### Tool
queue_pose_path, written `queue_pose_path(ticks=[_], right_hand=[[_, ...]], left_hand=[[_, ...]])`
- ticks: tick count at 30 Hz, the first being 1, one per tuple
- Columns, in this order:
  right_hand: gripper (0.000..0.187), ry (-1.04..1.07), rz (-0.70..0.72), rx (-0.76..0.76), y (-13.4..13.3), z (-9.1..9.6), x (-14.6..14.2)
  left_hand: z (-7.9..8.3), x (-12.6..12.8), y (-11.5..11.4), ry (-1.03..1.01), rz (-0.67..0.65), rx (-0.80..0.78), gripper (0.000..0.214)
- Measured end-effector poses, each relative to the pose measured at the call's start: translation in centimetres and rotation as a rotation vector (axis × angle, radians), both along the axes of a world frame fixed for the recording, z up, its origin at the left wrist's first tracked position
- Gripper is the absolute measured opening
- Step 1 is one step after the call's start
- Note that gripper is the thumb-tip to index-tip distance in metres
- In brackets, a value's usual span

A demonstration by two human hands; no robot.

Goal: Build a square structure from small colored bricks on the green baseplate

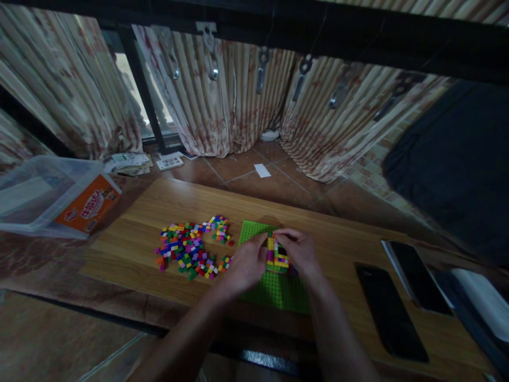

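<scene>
1. Bricks (271, 255) stand joined on the green plate (274, 293), on the counter (338, 241).
2. Left hand (248, 262) curls at their left side; right hand (303, 253) bends over their right. Whether either grips one cannot be told.
3. Uneven pressing could pop bricks loose.
4. A leftward sweep of the left hand could scatter the nearby pile (193, 249).

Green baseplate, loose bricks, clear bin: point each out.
Green baseplate (274, 293), head view: bare studded near part.
Loose bricks (194, 245), head view: middle of the pile.
Clear bin (89, 205), head view: its orange-labelled side.
</scene>
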State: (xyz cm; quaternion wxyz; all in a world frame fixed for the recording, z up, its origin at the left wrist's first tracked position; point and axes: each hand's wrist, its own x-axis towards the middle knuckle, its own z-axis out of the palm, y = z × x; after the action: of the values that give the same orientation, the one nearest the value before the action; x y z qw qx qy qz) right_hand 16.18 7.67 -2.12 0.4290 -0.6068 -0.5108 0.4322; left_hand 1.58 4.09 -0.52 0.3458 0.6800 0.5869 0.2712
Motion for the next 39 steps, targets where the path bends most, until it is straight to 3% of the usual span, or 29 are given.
queue_pose_path(ticks=[4, 10, 17, 24, 29, 35, 39], right_hand=[[0.032, 0.146, -0.137, 0.040, -0.4, 0.3, 0.7], [0.024, 0.183, -0.304, 0.143, -1.6, 1.5, 2.1], [0.022, 0.149, -0.270, 0.075, -2.9, 1.6, 2.3], [0.022, 0.131, -0.266, 0.083, -2.9, 1.8, 2.1], [0.022, 0.143, -0.221, 0.171, -3.2, 2.2, 1.4], [0.020, 0.100, 0.079, 0.222, -4.0, 2.7, 0.0], [0.015, 0.134, 0.145, 0.258, -4.1, 3.0, -0.5]], left_hand=[[0.3, -3.2, 1.1, 0.037, 0.039, 0.044, 0.038], [0.1, -8.5, 2.1, 0.180, 0.160, 0.128, 0.027], [0.4, -8.2, 1.4, 0.402, -0.048, 0.171, 0.028], [0.5, -8.0, 1.4, 0.402, -0.014, 0.147, 0.024], [1.1, -6.9, 1.3, 0.061, 0.029, 0.135, 0.018], [1.0, -2.6, 0.4, -0.568, 0.004, 0.005, 0.010], [0.8, -1.0, 0.1, -0.722, 0.024, -0.050, 0.009]])
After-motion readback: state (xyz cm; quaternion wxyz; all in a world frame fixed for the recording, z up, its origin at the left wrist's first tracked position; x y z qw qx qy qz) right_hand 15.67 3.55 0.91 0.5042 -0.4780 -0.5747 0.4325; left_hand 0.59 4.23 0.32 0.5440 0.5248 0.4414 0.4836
